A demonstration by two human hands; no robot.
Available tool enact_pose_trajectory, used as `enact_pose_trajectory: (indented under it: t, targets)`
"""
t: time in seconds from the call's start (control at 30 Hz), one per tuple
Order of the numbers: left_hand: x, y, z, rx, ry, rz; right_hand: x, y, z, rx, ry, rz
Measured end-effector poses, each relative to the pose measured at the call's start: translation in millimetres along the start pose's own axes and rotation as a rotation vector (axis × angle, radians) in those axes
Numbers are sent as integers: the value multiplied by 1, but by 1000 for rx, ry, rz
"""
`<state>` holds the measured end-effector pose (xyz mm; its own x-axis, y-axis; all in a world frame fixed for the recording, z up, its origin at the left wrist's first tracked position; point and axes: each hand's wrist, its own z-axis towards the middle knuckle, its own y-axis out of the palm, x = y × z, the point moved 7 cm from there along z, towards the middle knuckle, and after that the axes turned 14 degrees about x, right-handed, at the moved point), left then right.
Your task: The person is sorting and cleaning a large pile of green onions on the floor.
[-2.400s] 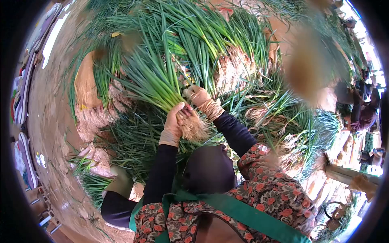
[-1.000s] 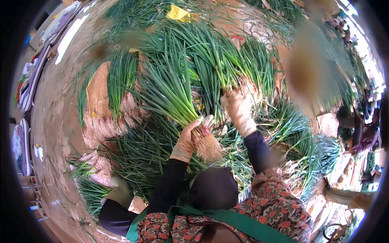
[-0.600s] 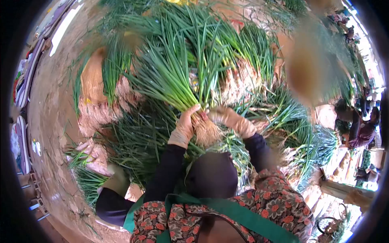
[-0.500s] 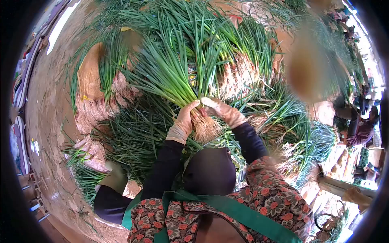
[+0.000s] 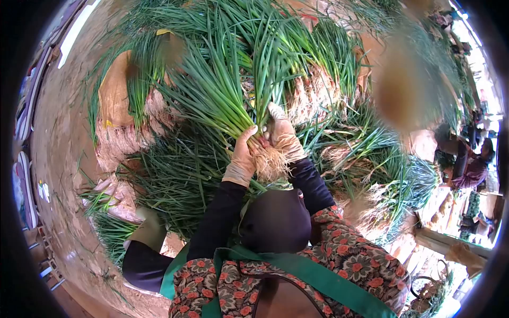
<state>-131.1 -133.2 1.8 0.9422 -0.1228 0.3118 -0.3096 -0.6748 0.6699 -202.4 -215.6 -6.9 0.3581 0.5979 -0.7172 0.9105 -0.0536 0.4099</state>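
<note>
My left hand (image 5: 243, 158), in a pale, soiled glove, is closed around the lower stems of a bunch of green onions (image 5: 227, 98). The leaves fan out up and to the left, while the tangled roots (image 5: 269, 160) hang below between my wrists. My right hand (image 5: 282, 135), also gloved, is wrapped round stems at the right side of the same bunch, with its thumb pointing up along them. Its inner fingers are partly hidden. Both hands nearly touch at the stem bases, just above the reddish-white bulbs.
Tied green onion bundles (image 5: 313, 93) lie ahead, roots toward me. More bundles (image 5: 122, 139) rest at left beside a tan sack piece (image 5: 115, 93). Loose green onions (image 5: 180, 164) spread beneath my arms and to the right. Another person (image 5: 472, 167) sits at far right.
My right hand has shifted from a pinch across the top of the bulbs to a lower grip along the stems, thumb now upward. The bunch stays in my left hand, moved slightly.
</note>
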Motion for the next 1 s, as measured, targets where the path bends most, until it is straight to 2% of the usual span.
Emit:
enact_pose_trajectory:
  t: [0.03, 0.13, 0.17, 0.2, 0.27, 0.3, 0.33, 0.4, 0.43, 0.5, 0.53, 0.6, 0.67, 0.7, 0.73, 0.8, 0.83, 0.87, 0.9, 0.93, 1.0]
  targets:
    - [0, 0, 0, 15, -5, -9, 0, -4, 0, 82, -39, -142]
    - [7, -5, 8, -110, 95, 114, 1, -7, -3, -3, -96, -124]
    - [2, -9, 7, 10, 14, 69, 15, -26, 31, 58, -230, -250]
    - [2, -2, -1, -56, -9, 31, 8, -18, 27, 62, -298, -249]
    - [10, 9, -15, -190, -46, -43, 7, -33, 43, 89, -247, -429]
    - [11, 3, -8, -343, -72, -76, 16, -24, 41, -64, -221, -778]
    - [10, 2, -14, -295, -182, -182, 27, -14, 28, -224, -183, -1127]
    - [11, -14, -8, -206, -180, -234, 34, -9, -7, -204, 122, -765]
    - [12, -18, -5, -235, -134, -180, 53, -12, 9, -245, 321, -528]
    - [10, -23, 0, -293, -52, -66, 42, 12, 1, -370, 296, -217]
    - [8, -22, -1, -323, -57, -65, 33, 18, -3, -321, 240, -259]
    - [12, -13, 0, -397, -49, -60, 40, 21, 28, -216, -206, -602]
    - [18, -10, -3, -388, -62, -67, 49, 19, 38, -142, -347, -686]
    - [18, -12, -8, -376, -74, -73, 50, 13, 40, -27, -491, -883]
    - [17, -15, -11, -364, -90, -78, 44, 10, 37, -151, -636, -1182]
    - [16, -29, -2, -222, -66, 4, 39, -15, 26, -232, -833, -1386]
    - [23, -15, -14, -165, -23, 99, 42, -25, 25, -298, -723, -1453]
    - [22, -12, -22, -100, 10, 192, 27, -10, -2, -394, -587, -1766]
    - [12, -19, -9, -48, -58, 107, 16, -16, -2, -280, -639, -1542]
    - [10, -29, 0, -26, -27, 172, -4, -13, -5, -168, -694, -1318]
    - [1, -39, 18, -10, 23, 276, -31, -20, -2, 74, -644, -1055]
